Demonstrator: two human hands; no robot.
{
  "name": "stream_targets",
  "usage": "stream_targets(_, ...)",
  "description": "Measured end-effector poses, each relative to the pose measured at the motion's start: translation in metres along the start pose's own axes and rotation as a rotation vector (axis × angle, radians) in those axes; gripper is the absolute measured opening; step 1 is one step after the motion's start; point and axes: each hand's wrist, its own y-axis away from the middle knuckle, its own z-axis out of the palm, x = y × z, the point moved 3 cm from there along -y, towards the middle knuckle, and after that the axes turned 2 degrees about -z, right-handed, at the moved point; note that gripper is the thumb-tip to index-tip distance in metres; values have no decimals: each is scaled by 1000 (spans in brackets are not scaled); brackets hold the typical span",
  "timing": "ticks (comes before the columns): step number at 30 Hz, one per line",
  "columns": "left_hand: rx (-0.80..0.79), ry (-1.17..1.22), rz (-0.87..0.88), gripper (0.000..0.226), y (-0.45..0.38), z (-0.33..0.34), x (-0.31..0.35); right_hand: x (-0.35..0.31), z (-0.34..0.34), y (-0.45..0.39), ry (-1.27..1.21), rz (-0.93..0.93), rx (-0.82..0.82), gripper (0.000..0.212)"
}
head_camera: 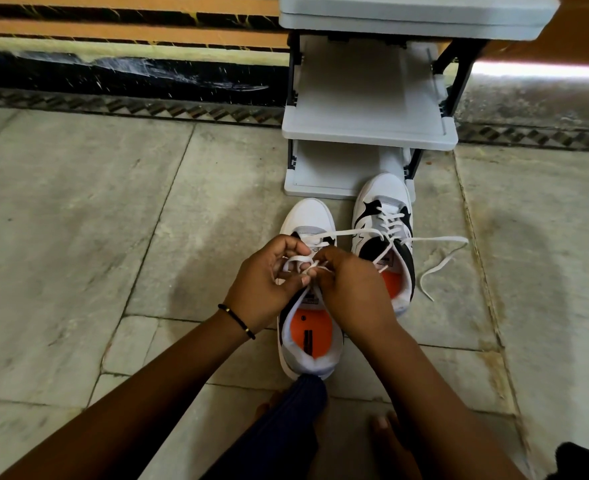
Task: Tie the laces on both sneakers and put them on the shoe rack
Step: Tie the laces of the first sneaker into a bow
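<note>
pinching the white lace [300, 259] of the near sneaker [308, 320], the left hand [269, 285] and right hand [350, 289] are needing even tension so the loops are closing tight over the tongue.

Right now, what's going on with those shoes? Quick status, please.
Left hand and right hand both pinching the near sneaker's laces, mid-knot. Far sneaker untied, laces loose on floor. Shoe rack ahead, nothing blocking.

arms: bare, no sleeves | left wrist: thin black beaded bracelet [236, 321] with small gold beads | leg: dark navy trouser [286, 427], faint vertical stripes | feet: bare
</note>
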Motion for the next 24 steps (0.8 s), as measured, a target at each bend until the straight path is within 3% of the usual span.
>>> stream_targets(9, 115, -223, 78, 10, -2, 4, 2, -3, -9, -2, 15, 18, -5, 18)
stream_targets(17, 58, -371, 19, 18, -9, -2, 0, -14, -19, 0, 84, -68, -97, 16)
stream_targets(21, 35, -268, -76, 20, -4, 1, -3, -15, -17, 1, 142, -110, -82, 15)
stream_targets(24, 5, -56, -171, 22, -1, 0, 3, -17, -15, 1, 192, -160, -42, 12)
